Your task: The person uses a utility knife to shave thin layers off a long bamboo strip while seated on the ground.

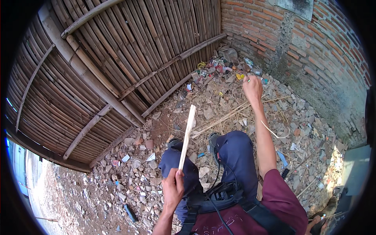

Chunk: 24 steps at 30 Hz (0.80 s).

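My left hand (173, 188) is closed round the lower end of a pale, freshly cut strip of wood or bamboo (188, 133), which slants up in front of my knees. Out ahead on the right, my right hand (253, 88) is a fist at the end of an outstretched arm. From it juts a thin dark tool that looks like a knife (242, 69), well apart from the strip. Its handle is mostly hidden by my fingers. A thin pale curled shaving (275, 132) shows beside my right forearm.
Rubble and stones (133, 172) cover the ground, with long dry stalks (223, 119) ahead of my knees. Litter (223, 66) lies heaped in the far corner. A slatted bamboo wall (149, 43) rises left, a brick wall (274, 35) right. Black cables (219, 188) hang over my lap.
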Tool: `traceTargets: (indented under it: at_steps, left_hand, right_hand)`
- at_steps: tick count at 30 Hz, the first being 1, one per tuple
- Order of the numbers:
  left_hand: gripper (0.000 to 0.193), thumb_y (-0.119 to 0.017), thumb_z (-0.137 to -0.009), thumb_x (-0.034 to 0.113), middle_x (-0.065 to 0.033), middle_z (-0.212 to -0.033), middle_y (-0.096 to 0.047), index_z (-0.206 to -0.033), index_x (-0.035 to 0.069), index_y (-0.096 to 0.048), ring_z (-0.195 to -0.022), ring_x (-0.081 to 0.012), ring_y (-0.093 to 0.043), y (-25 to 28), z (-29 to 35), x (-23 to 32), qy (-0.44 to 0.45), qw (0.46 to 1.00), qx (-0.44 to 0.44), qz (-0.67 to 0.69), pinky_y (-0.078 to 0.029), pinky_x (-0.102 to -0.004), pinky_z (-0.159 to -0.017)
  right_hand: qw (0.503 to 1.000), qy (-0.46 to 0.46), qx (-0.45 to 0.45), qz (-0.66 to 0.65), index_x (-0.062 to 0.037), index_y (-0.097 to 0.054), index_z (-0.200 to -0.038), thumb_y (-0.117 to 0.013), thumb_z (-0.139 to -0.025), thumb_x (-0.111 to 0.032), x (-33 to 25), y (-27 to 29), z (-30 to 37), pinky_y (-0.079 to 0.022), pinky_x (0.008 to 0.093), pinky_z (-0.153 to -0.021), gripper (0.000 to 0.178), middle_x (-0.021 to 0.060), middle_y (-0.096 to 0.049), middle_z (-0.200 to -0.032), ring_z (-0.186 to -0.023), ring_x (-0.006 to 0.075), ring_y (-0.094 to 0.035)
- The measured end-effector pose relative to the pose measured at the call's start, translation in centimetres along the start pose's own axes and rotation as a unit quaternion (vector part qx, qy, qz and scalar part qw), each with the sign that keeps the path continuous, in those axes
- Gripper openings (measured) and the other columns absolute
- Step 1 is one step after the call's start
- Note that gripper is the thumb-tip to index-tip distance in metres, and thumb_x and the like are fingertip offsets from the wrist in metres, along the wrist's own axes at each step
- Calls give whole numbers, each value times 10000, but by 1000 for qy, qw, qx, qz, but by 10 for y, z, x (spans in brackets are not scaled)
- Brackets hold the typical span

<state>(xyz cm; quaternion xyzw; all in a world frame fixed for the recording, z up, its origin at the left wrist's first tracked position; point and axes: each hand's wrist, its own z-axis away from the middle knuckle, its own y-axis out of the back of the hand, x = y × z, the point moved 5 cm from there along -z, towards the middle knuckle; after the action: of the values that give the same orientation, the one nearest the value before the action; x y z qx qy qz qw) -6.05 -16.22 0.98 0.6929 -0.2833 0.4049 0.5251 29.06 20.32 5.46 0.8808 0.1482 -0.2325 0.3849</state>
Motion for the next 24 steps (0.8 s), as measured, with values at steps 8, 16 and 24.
traceTargets:
  at_steps: [8,16,24]
  left_hand:
    - [306,-491,-1159,181,43,-625,-454,-939,6,-612,-585,-34,-376,2,-39,9,27,988,-39,147,-306,-260,-532]
    - [351,-422,-1191,301,37,-644,-482,-1013,51,-593,-506,-20,-368,-33,-52,39,5,959,-198,202,-311,-218,-466]
    - [334,-453,-1182,296,58,-743,-493,-1192,17,-636,-560,-5,-355,-33,-43,42,28,940,-252,229,-299,-202,-512]
  right_hand:
    - [726,-142,-456,-495,-26,-713,-1220,-491,-939,-126,-43,4,76,-214,216,-452,372,-19,-598,-742,-502,12,-301]
    - [632,-78,-450,-626,-36,-714,-1306,-651,-1080,-353,-130,52,132,-254,175,-495,395,15,-673,-913,-547,-14,-370]
    - [626,-93,-402,-662,-30,-754,-1210,-686,-1071,-278,-124,76,119,-342,184,-519,292,18,-714,-837,-577,2,-505]
